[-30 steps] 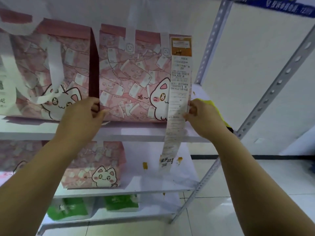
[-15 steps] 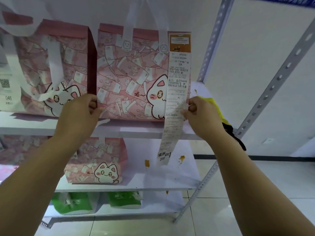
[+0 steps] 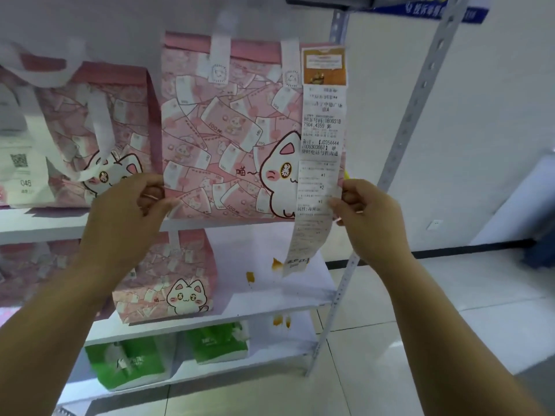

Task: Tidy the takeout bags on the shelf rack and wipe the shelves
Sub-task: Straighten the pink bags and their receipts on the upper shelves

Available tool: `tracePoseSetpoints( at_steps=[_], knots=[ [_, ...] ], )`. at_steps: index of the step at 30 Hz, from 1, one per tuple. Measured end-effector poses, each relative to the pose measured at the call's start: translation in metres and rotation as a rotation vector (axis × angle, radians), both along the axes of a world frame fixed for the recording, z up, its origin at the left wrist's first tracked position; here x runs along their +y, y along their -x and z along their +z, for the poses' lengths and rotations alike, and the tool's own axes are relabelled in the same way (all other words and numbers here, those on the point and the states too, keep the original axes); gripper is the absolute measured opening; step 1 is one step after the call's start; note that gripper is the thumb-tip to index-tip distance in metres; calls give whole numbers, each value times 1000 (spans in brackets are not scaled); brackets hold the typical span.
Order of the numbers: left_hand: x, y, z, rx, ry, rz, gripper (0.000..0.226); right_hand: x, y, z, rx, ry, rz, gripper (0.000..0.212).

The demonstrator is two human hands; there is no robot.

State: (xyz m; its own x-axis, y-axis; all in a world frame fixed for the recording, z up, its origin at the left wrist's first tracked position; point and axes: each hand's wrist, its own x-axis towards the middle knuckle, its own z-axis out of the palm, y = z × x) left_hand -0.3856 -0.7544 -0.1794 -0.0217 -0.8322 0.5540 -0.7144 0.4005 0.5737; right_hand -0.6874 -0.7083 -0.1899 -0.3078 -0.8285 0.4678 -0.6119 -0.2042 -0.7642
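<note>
A pink cat-print takeout bag hangs just above the upper shelf, held at its lower corners. My left hand pinches the bag's lower left edge. My right hand grips the lower right edge, over the long white receipt that hangs from the bag's top. A sliver of yellow cloth shows behind my right hand. A second pink bag stands to the left on the same shelf.
A smaller pink bag sits on the middle shelf, which has orange stains. Green packs lie on the bottom shelf. The grey rack post stands to the right, in front of a white wall and tiled floor.
The held bag has risen off the upper shelf and come closer, both hands moving up with it. The yellow cloth is now mostly hidden behind my right hand.
</note>
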Motion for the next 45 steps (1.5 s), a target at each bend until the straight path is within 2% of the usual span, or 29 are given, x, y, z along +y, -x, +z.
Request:
tracePoseSetpoints(
  at_steps=[6,9,13,17,22,34,45],
  knots=[
    [58,-9,5,1,13,-154,16,97,-13,-1,6,43,-112,19],
    [82,-1,4,-35,31,-214,23,146,-8,-2,23,43,-174,19],
    [109,34,11,-65,71,-326,24,203,12,1,36,62,-281,15],
    [129,89,15,-13,79,-457,22,253,50,4,72,50,-432,14],
    [148,186,17,2,115,-588,24,309,121,10,114,77,-584,16],
    [199,484,14,101,131,-873,25,419,350,29,233,52,-824,20],
    [183,706,12,75,122,-1079,24,433,523,26,277,-26,-1017,24]
  ],
)
